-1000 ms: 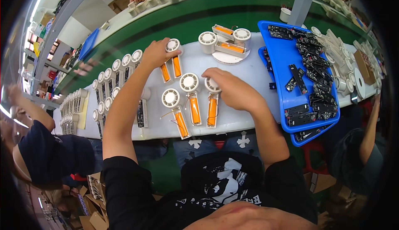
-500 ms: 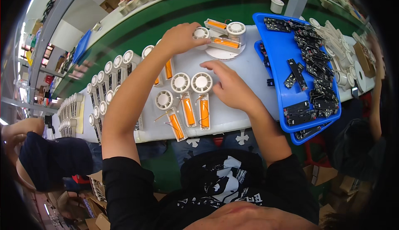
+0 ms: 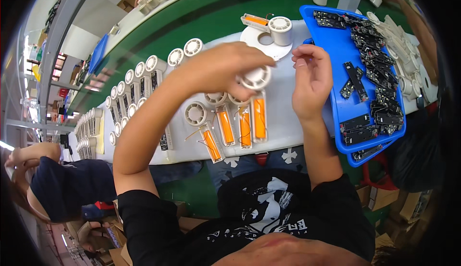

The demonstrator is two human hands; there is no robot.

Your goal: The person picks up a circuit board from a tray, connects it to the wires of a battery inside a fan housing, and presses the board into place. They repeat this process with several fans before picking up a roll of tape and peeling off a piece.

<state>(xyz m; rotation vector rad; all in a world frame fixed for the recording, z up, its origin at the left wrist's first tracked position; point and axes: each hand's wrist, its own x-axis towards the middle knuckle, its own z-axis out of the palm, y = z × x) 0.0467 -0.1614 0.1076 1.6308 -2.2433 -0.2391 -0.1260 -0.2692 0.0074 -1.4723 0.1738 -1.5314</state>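
Left hand raised over the white desk, fingers clenched on a round white fan unit held above the row below. Right hand just beside it, fingers half curled, thumb and forefinger pinched near the top; whether anything sits between them cannot be told. Under the hands, a row of white units with orange packs lying side by side on the desk, one more unit at the row's left end. Farther back, a white disc carrying another unit. To the right, a blue tray of dark circuit boards. Along the left, a long line of upright units beside a green belt.
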